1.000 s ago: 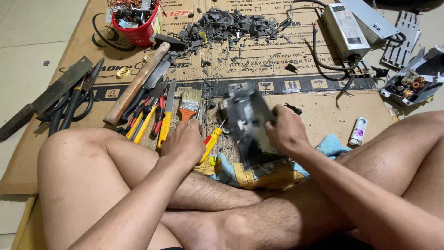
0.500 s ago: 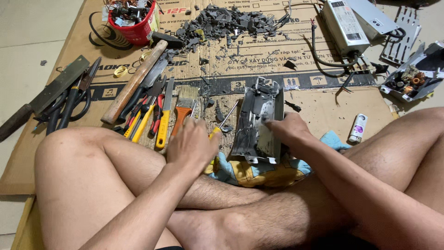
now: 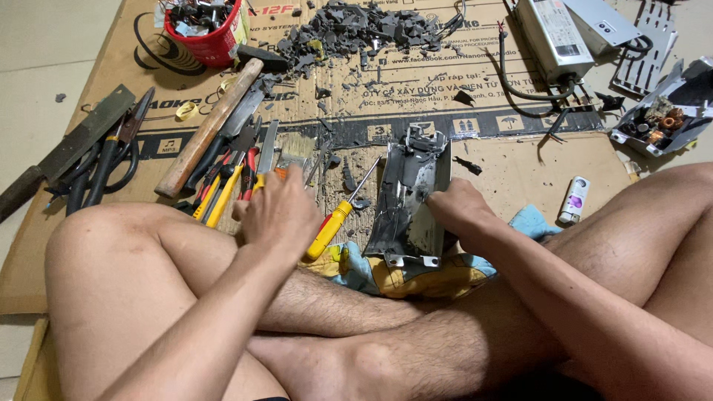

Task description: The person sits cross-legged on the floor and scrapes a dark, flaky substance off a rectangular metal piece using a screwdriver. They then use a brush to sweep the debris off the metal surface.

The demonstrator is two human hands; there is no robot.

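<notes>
While my right hand (image 3: 457,212) grips the right edge of the bent dark metal casing (image 3: 410,199), fingers closed on it, the casing stands tilted on a blue and yellow cloth (image 3: 416,271) near the front edge of the flattened brown cardboard sheet (image 3: 512,167). My left hand (image 3: 278,212) hovers with loosely curled fingers, holding nothing, just beside the yellow-handled screwdriver (image 3: 334,223). A wooden-handled hammer (image 3: 208,130) lies toward the cardboard's left side, and a red plastic bucket (image 3: 212,37) sits at its far left corner.
</notes>
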